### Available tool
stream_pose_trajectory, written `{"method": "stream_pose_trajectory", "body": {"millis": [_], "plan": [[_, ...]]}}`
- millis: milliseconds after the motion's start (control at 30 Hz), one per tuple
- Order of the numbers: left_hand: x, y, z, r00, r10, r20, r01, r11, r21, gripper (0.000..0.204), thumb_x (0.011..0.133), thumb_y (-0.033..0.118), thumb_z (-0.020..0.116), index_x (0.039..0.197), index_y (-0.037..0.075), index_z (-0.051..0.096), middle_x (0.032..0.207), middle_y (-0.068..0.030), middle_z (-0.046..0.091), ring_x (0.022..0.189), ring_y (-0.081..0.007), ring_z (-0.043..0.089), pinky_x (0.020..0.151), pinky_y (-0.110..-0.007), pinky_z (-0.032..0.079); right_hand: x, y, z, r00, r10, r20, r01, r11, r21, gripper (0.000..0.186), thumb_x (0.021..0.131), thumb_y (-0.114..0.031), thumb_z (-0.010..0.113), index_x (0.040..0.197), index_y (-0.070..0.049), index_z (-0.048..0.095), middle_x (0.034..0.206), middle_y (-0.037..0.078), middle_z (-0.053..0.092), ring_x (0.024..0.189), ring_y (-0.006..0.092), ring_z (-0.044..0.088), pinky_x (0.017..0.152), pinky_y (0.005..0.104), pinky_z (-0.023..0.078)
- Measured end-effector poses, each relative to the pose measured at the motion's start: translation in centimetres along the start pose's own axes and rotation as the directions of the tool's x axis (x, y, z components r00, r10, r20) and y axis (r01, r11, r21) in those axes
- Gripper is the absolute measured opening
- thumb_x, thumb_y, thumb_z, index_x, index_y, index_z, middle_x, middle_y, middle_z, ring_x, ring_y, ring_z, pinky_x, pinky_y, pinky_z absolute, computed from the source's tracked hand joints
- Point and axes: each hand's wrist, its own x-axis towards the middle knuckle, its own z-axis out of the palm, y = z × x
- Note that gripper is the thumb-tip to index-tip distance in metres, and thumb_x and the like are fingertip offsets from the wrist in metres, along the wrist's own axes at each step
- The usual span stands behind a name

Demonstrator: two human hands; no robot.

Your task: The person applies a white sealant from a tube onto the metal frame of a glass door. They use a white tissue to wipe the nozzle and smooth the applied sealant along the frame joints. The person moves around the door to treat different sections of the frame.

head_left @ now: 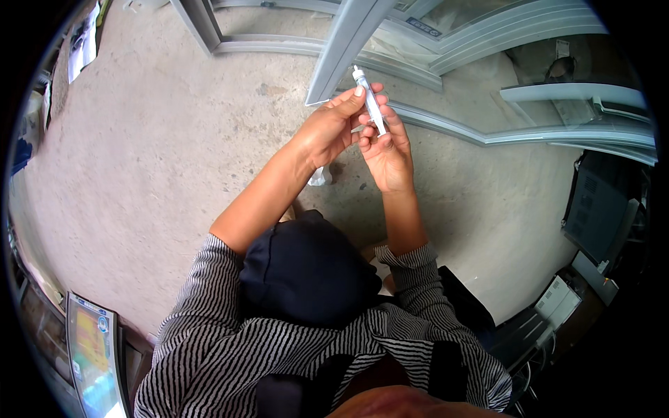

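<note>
A slim white and clear syringe-like tube [371, 103] with a small nozzle at its top is held upright in both hands, in front of a grey window frame. My left hand [331, 125] has its thumb against the upper part of the tube, fingers curled behind it. My right hand [383, 146] is closed round the lower part, fingertips bent in. A small crumpled white item [319, 177] lies on the floor behind my left wrist, partly hidden.
Grey-framed glass panels [327, 49] stand across the top and upper right. Concrete floor [132, 160] surrounds me. Dark flat equipment [596, 209] and a white box [557, 299] are at the right. A framed panel with coloured graphics [94, 355] stands at lower left, and assorted items line the left edge.
</note>
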Motion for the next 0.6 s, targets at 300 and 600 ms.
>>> {"method": "stream_pose_trajectory", "body": {"millis": [300,600], "plan": [[0.46,-0.32,-0.28,1.0,-0.003,-0.011,0.003,1.0,-0.028,0.042,0.097,0.037,0.049,0.128,0.008,0.051,0.088,0.0026,0.055,0.075,-0.0084,0.053,0.071,-0.026,0.049,0.46,0.23,0.03,1.0,0.01,-0.018,-0.007,0.989,0.145,0.048,0.089,-0.024,0.065,0.133,-0.015,0.05,0.116,0.007,0.057,0.097,0.0096,0.055,0.085,0.0253,0.046],[0.67,-0.19,-0.23,1.0,-0.01,-0.03,0.008,0.999,-0.046,0.042,0.096,0.036,0.051,0.127,0.008,0.053,0.102,0.0016,0.062,0.075,-0.0089,0.055,0.076,-0.027,0.05,0.64,0.71,-0.57,0.999,-0.012,-0.029,0.017,0.981,0.194,0.046,0.088,-0.022,0.066,0.131,-0.016,0.052,0.115,0.006,0.058,0.098,0.0098,0.055,0.086,0.0247,0.047]]}}
